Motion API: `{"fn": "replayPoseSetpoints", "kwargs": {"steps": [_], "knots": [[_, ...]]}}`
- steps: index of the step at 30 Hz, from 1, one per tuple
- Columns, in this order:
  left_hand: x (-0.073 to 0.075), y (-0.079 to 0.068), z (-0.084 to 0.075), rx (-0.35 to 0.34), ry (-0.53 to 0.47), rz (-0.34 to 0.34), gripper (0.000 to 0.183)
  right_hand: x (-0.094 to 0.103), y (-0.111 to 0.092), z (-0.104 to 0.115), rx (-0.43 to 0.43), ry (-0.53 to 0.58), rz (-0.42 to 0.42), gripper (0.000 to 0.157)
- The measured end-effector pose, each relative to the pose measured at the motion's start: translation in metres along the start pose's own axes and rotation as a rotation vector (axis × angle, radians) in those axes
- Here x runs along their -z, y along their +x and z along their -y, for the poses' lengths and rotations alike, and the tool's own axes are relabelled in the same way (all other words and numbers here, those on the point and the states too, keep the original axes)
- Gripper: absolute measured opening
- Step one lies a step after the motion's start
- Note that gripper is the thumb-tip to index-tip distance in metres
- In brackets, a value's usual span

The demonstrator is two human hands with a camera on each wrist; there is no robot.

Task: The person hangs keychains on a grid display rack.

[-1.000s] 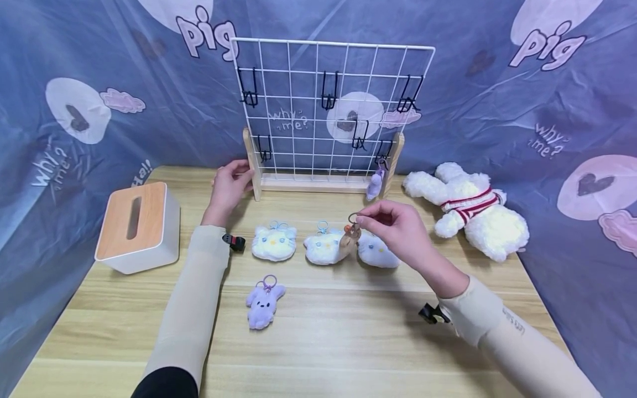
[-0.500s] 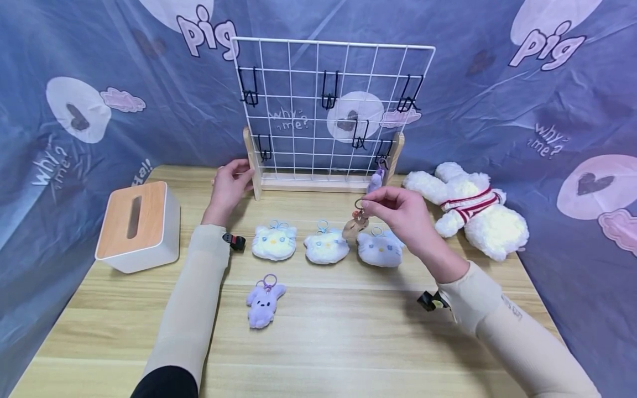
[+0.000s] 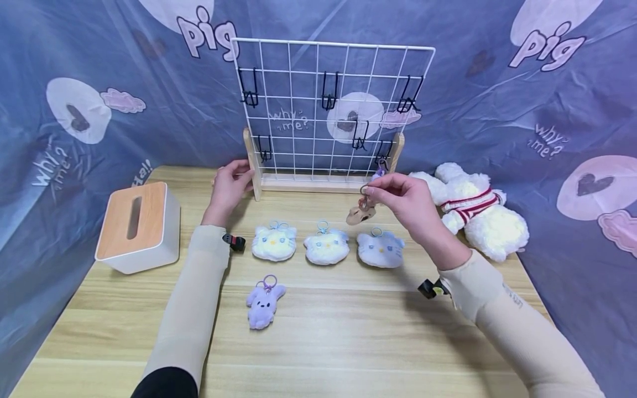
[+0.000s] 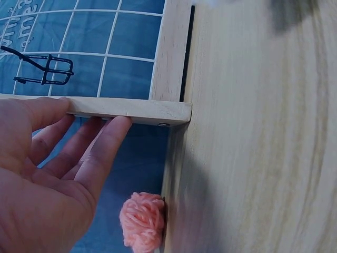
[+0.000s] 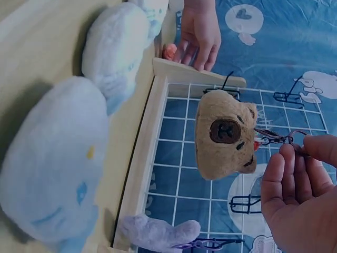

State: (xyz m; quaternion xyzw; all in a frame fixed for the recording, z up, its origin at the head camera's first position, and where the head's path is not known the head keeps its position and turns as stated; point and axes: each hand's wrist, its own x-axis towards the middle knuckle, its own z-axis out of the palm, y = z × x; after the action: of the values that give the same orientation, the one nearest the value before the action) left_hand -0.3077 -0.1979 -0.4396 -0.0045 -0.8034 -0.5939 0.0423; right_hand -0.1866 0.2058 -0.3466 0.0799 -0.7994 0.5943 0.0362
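My right hand [image 3: 405, 204] pinches the metal ring of a brown animal-head plush keychain [image 5: 224, 134]. The keychain dangles in front of a white wire grid rack with a wooden base [image 3: 311, 183]. My left hand [image 3: 231, 179] touches the rack's left wooden post [image 4: 131, 109], fingertips on its outer side and thumb at its edge. A purple plush keychain [image 5: 158, 234] hangs from the lower right hook, partly behind my right hand in the head view. Several black hooks [image 3: 329, 99] sit on the grid. Three white cat-head keychains [image 3: 326, 249] lie in a row before the rack.
Nearer on the table lies another purple plush keychain [image 3: 262, 307]. At the left stands a tissue box with a wooden lid [image 3: 149, 207]. A white plush toy in a striped top [image 3: 490, 215] lies at the right. A pink yarn ball [image 4: 142, 221] is beside the left post.
My right hand has carried the brown keychain away from me toward the rack, uncovering the right-hand cat keychains. My left hand has stayed at the post.
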Motion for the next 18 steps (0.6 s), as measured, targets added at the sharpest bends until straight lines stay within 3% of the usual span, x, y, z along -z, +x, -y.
{"fn": "replayPoseSetpoints", "kwargs": {"steps": [9,18], "knots": [[-0.001,0.002,0.001,-0.013,-0.011,-0.006,0.043,0.004,0.014,0.006,0.013,-0.033,-0.034,0.023],[-0.001,0.001,-0.001,-0.013,-0.004,0.000,0.044,0.008,0.031,0.004,0.021,-0.016,-0.073,0.023]]}}
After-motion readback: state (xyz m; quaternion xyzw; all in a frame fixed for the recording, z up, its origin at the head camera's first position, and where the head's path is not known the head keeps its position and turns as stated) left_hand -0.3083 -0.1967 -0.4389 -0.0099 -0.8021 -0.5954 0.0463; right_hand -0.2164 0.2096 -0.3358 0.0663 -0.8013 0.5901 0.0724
